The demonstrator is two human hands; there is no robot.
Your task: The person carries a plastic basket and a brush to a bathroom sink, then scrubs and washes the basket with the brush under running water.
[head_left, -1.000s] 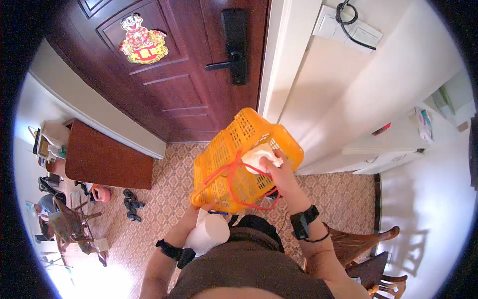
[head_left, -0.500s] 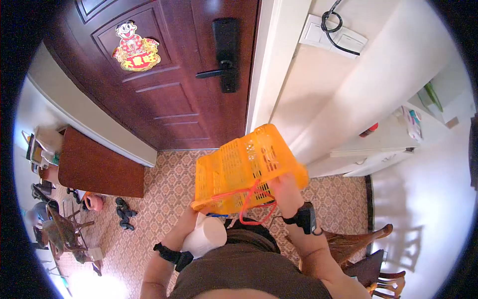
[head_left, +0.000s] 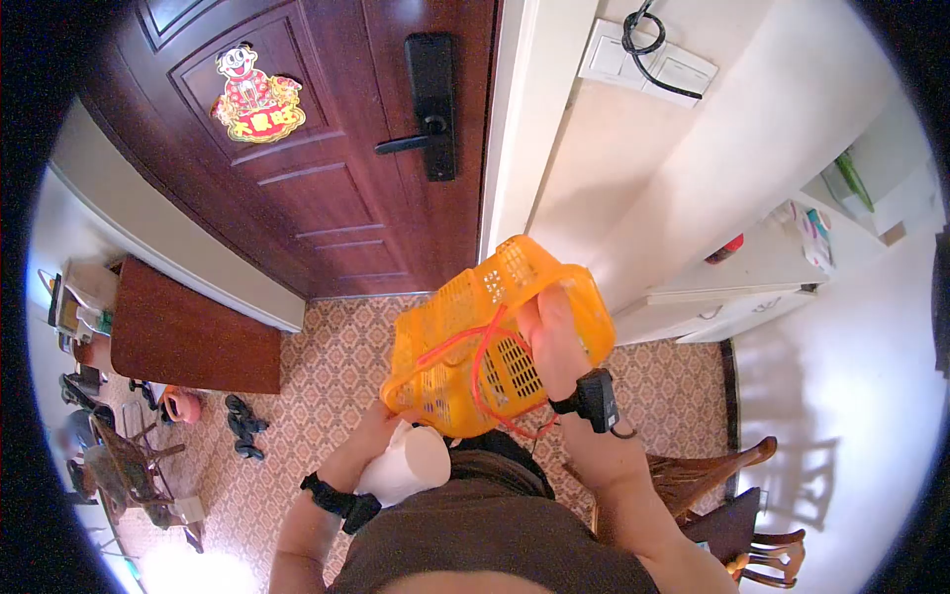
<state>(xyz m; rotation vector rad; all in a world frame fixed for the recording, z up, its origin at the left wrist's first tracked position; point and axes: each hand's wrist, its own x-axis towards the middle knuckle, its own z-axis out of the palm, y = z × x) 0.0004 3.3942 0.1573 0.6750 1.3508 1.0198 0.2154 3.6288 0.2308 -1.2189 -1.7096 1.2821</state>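
Observation:
An orange plastic basket (head_left: 450,322) with slotted sides is held tilted in front of my body, its open side turned partly toward me. Red handles (head_left: 479,371) hang loosely across the opening. My right hand (head_left: 550,322) grips the basket's rim on the right side. At the lower left corner, my left hand (head_left: 381,431) is closed on the rim, its fingers partly hidden. A white cylinder (head_left: 411,463) that looks like a paper roll rests between my left forearm and my belly. Both wrists wear black bands.
Ahead is a dark red-brown door (head_left: 327,178) with a black handle (head_left: 406,145). A brown cabinet (head_left: 193,332) and black shoes (head_left: 244,426) are to the left. White cupboards (head_left: 712,297) line the right wall. Wooden chairs (head_left: 673,485) stand close by my right side.
The basket has tipped so that more of its inside faces me. My right hand has risen with the rim and moved slightly left. The white cylinder stays tucked against me.

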